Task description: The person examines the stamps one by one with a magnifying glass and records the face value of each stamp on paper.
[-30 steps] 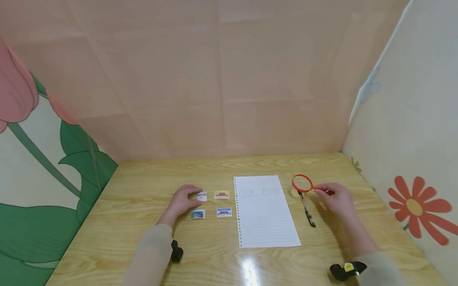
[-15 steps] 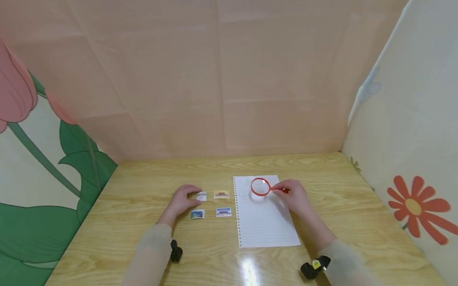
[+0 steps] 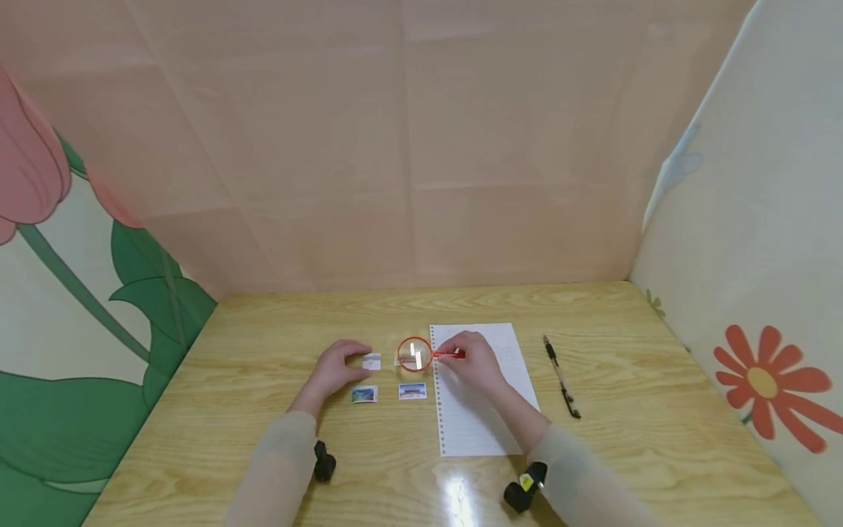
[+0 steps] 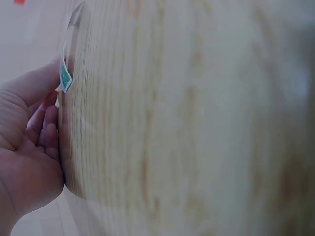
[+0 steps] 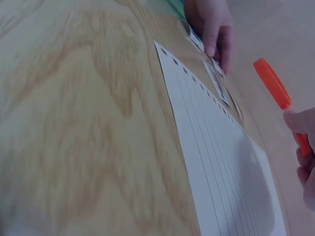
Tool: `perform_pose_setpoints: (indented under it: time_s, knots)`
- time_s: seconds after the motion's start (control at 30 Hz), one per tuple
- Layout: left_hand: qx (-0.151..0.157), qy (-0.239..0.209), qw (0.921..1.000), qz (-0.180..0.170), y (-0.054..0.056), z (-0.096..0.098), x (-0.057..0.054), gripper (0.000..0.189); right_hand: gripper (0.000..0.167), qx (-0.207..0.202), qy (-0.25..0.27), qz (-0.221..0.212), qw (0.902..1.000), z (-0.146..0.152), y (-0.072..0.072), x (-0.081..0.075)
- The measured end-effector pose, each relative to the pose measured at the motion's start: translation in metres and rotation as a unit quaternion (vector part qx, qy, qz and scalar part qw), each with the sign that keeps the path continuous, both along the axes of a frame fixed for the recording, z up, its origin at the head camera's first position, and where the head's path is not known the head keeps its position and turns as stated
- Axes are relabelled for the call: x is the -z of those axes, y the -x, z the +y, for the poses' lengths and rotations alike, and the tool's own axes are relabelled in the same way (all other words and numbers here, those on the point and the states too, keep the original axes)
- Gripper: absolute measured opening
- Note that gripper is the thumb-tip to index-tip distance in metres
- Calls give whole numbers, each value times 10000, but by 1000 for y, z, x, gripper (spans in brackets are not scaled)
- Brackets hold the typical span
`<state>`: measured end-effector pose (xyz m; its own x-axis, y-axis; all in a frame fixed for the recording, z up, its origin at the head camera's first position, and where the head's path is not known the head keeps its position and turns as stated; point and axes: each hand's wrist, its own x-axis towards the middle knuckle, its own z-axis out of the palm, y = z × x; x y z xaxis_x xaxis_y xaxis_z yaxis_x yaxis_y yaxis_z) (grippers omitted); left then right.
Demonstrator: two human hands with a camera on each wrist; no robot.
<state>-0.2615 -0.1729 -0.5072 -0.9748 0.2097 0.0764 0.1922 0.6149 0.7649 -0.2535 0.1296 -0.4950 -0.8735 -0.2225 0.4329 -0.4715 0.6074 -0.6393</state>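
Note:
My right hand [image 3: 476, 360] pinches the handle of a red-rimmed magnifying glass [image 3: 415, 354]; in the right wrist view its orange-red rim [image 5: 272, 83] stands clear above the table. The lens overlaps a yellowish postage stamp, with glare covering most of it. My left hand [image 3: 337, 366] holds a pale stamp [image 3: 372, 361] flat between thumb and forefinger at its edges. Just nearer lie a green-blue stamp [image 3: 365, 394] and a blue stamp [image 3: 412, 391] with a building on it. The left wrist view shows the left hand [image 4: 34, 128] low at the tabletop beside a curled stamp [image 4: 65, 71].
A lined sheet of paper [image 3: 474, 432] with punched holes lies right of the stamps, partly under my right forearm. Farther right a pen [image 3: 560, 377] lies on the wooden table [image 3: 230, 366]. Pink cloth [image 3: 408, 183] hangs behind; a flower-printed wall [image 3: 744, 256] rises at right.
My right hand has carried the magnifying glass leftward from above the pen, across the paper, to over the yellowish stamp. The left hand stays at the pale stamp.

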Motion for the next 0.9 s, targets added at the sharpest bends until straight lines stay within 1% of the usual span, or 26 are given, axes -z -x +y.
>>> perform_pose_setpoints:
  time_s: [0.23, 0.37, 0.43, 0.57, 0.73, 0.9]
  knots:
    - [115, 16, 9996, 239, 2, -1, 3, 43, 11, -101, -413, 257, 9988, -37, 0, 0]
    - [121, -43, 9997, 223, 1, -1, 2, 42, 8, -9, -666, 376, 9971, -52, 1, 4]
    - [101, -92, 9997, 218, 1, -1, 2, 41, 8, 41, -747, 347, 9966, -58, 2, 5]
    - [85, -170, 9993, 310, 1, -1, 3, 39, 9, 107, -732, 304, 9968, -68, 1, 3]
    - [148, -230, 9982, 532, 0, -1, 3, 38, 10, 212, -718, 313, 9967, -75, -1, 3]
    - [176, -236, 9983, 501, 1, -1, 2, 37, 10, 301, -792, 304, 9959, -78, 0, 8]
